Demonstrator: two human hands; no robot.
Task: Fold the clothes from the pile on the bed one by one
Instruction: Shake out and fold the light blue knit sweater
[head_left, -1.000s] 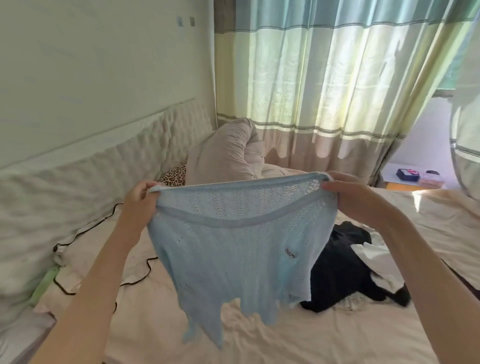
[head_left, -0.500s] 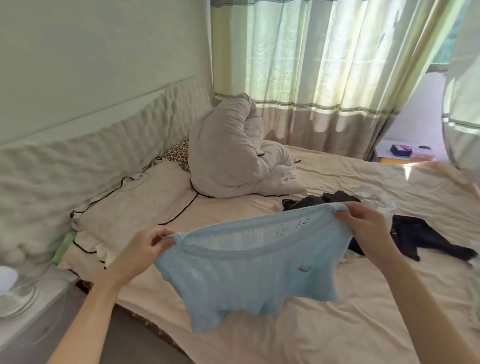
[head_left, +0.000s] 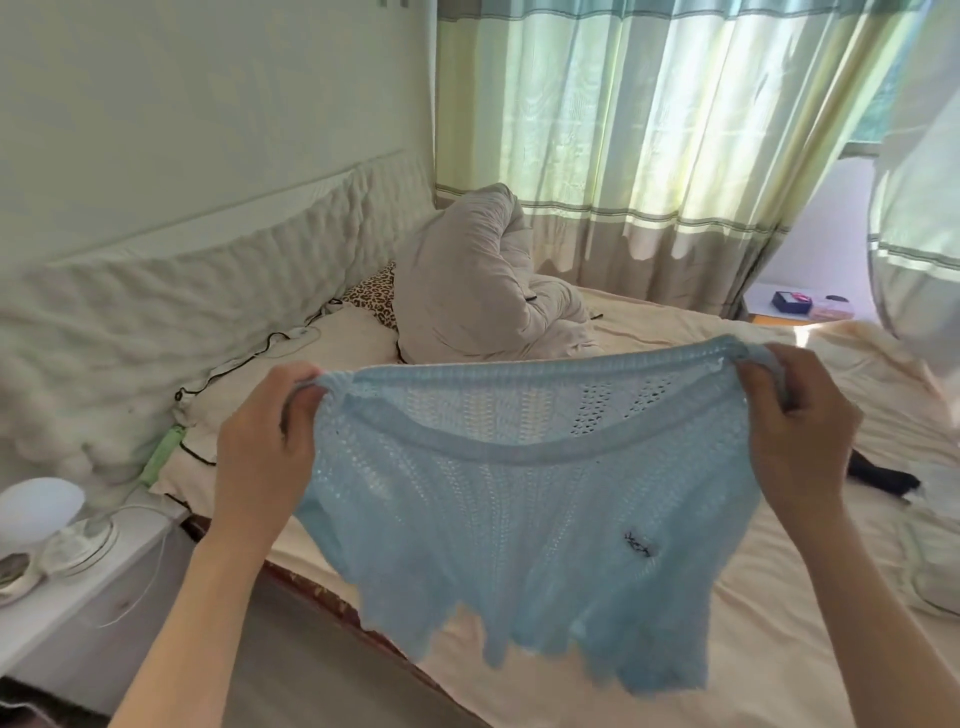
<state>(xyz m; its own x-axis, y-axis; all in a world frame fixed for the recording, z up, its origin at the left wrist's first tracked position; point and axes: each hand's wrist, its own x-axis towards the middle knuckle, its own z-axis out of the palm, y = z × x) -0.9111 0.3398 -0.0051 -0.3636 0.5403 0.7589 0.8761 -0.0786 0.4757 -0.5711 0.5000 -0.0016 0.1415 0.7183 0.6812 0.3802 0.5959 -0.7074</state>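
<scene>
While both fists grip its shoulders, left hand (head_left: 260, 441) at nine o'clock and right hand (head_left: 800, 431) at three, the light-blue openwork knit top (head_left: 519, 519) hangs above the beige-sheeted bed (head_left: 779, 649).

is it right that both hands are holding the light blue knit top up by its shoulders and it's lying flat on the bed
Not quite. In the head view the left hand and right hand do hold the light blue knit top by its shoulders, but it hangs in the air above the bed, not flat.
</scene>
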